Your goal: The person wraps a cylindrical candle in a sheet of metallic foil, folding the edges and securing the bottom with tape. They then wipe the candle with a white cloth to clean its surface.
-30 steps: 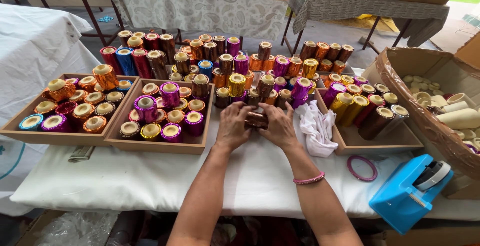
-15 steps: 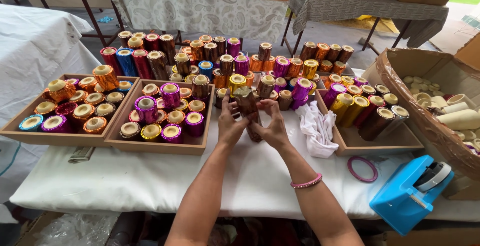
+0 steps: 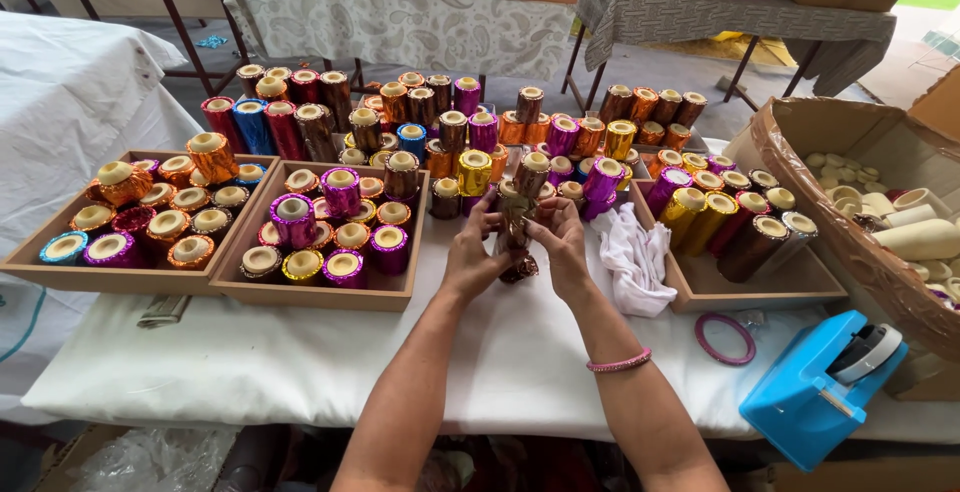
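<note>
On the left of the table (image 3: 250, 362), two wooden trays (image 3: 130, 277) hold short foil-wrapped candles with pale wax tops, packed close together. Toward the middle, the left hand (image 3: 472, 252) and the right hand (image 3: 562, 248) both close their fingers around one bronze-foil candle (image 3: 518, 232), held just above the white cloth in front of the standing rows of tall candles (image 3: 450, 122). Its long axis runs nearly upright, tilted a little; the wax top points up and away from the person, and the crinkled foil tail points down toward the table. The foil looks thin, so a hard squeeze or twist could tear it, and a slip could knock the candle into the crowded rows behind, toppling several. To the right lie a white rag (image 3: 635, 257), a pink ring (image 3: 726, 338) and a blue tape dispenser (image 3: 815, 392).
</note>
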